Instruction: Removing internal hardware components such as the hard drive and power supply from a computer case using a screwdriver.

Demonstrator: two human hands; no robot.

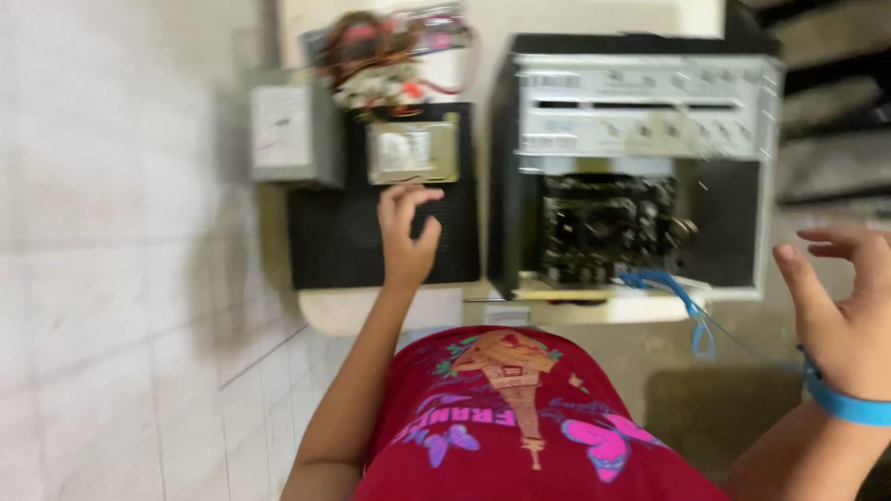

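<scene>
Centrally in the frame, the left hand (406, 237) is seen stretched forward from a bare arm, laid on a black perforated panel (339, 237) with its fingers loosely curled and spread; nothing is gripped by it. Just above the fingertips, a silver hard drive (413, 152) is seen resting at the upper edge of that panel, close to the hand but not clearly touched. At the right edge of the frame, the right hand (849, 311) is held up in the air, open, with fingers bent and parted, holding nothing; a blue wristband (840, 401) is worn on its wrist.

Right of centre, an opened computer case (640, 167) is laid on its side, its dark motherboard (603, 227) exposed and a pale metal drive cage across its upper part. A blue cable (682, 301) is seen trailing from the case's lower edge over the table's rim. In the upper left of the frame, a grey power supply box (295, 134) is placed beside the black panel, and a bundle of red and mixed wires (390, 56) lies above the hard drive.

All of this is borne by a cream-coloured table (371, 311), whose rounded edge shows below the panel. Pale tiled surfaces (121, 278) fill the left of the frame. At the bottom centre, a red printed shirt (520, 427) is seen. The picture is blurred by motion.
</scene>
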